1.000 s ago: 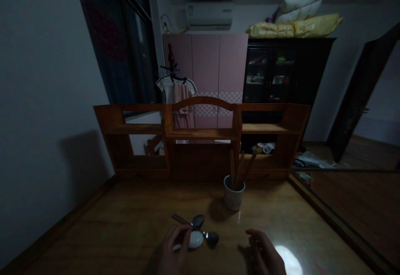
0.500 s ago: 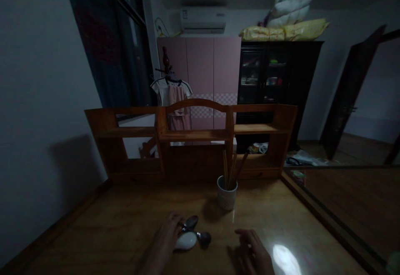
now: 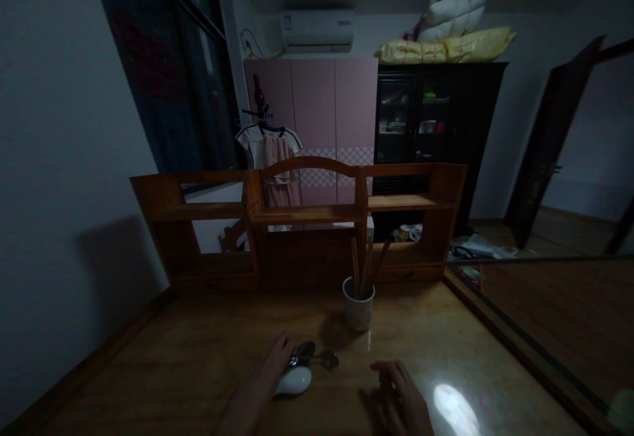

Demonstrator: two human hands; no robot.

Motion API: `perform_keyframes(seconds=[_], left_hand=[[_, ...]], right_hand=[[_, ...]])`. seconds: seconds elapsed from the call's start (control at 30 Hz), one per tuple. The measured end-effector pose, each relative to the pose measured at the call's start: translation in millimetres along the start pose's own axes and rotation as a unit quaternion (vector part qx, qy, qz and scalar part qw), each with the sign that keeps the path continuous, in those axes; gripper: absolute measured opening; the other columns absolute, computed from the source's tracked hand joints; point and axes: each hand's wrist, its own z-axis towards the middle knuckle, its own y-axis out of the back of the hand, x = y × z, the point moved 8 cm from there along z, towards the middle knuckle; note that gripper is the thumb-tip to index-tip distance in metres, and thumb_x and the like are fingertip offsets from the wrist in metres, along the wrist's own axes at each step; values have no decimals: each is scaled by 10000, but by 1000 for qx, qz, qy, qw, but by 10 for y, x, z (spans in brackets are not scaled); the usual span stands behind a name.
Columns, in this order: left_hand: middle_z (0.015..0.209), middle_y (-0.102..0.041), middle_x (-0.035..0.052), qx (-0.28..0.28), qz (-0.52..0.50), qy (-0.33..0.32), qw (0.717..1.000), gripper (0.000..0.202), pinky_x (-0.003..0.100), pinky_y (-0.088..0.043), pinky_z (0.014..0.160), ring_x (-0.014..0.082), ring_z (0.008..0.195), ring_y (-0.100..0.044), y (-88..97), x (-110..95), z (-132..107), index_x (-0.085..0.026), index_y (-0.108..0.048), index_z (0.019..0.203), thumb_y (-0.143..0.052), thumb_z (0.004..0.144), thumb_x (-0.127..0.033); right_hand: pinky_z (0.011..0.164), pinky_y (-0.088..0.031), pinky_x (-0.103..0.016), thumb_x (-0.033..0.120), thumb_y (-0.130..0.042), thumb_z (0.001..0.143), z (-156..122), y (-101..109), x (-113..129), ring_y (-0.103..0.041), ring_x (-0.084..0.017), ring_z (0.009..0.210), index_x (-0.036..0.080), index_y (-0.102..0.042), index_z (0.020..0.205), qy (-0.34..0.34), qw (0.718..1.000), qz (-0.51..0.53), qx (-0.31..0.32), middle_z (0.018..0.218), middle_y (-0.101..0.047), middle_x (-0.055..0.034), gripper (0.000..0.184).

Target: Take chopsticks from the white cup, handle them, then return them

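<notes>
While my right hand (image 3: 397, 391) is apart on the right, fingers half-curled around nothing I can see, the white spoon (image 3: 297, 380) lies near, close beside my left hand (image 3: 274, 358). Just beyond, that hand hides the handle ends of a metal spoon (image 3: 306, 349) and a second metal spoon (image 3: 329, 360); I cannot tell if its fingers grip them. A light, low pinch should keep the bowls from skidding. Farther right, the cup (image 3: 358, 314) stands upright on the worktop (image 3: 198, 340).
</notes>
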Motion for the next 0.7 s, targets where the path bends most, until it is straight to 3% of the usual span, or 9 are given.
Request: perform_keyframes(seconds=[0.1,0.23,0.33,0.4,0.5,0.63,0.7], left_hand=[[1356,-545,162,-10,21,10,1000,552,368,-422,1015,247,1246,-521,20,-23,100,-148,-560,1264,-304,797,-2],[1440,-445,195,-27,35,22,999,578,398,-406,1039,270,1330,-429,186,-200,132,-88,-476,1337,-265,811,25],[1412,-472,193,-46,-19,0,999,546,398,-432,1026,265,1272,-498,370,-569,-17,-101,-496,1305,-289,814,19],[1331,-552,128,-91,-119,-74,986,447,360,-441,1026,218,1238,-525,481,-939,-174,-185,-520,1270,-284,902,-93],[1260,-610,109,-90,-256,-88,958,385,301,-482,982,203,1168,-579,360,-1284,-342,-202,-546,1246,-334,925,-203],[1143,-681,90,-105,-333,-24,937,328,315,-505,958,215,1098,-620,47,-1408,-430,-220,-649,1110,-386,921,-275],[1131,-689,85,-114,-332,-25,936,340,311,-517,944,216,1099,-620,-40,-1440,-461,-228,-668,1108,-394,907,-240]], right_hand=[[645,-470,-255,375,-473,871,-4,6,34,-590,-165,706,213,-590,1008,6,1000,2,1,915,-580,-49,242],[659,-469,-264,385,-477,869,0,-2,63,-595,-178,720,209,-580,1010,-2,1000,-1,15,870,-578,-44,248],[659,-467,-264,386,-469,879,1,-9,76,-590,-177,718,207,-581,997,0,1000,-8,24,866,-577,-46,242],[650,-469,-257,394,-479,875,-4,-23,82,-591,-175,716,206,-589,984,3,1000,-3,30,868,-574,-46,244],[622,-484,-245,423,-509,859,-11,-38,86,-599,-179,726,205,-601,957,-21,999,33,31,882,-579,-49,256],[639,-510,-250,445,-479,898,24,54,159,-620,-187,746,212,-621,993,-91,992,85,7,891,-625,-51,289],[644,-521,-260,441,-482,909,70,139,311,-633,-192,739,217,-618,1061,-87,991,98,19,899,-648,-57,304]])
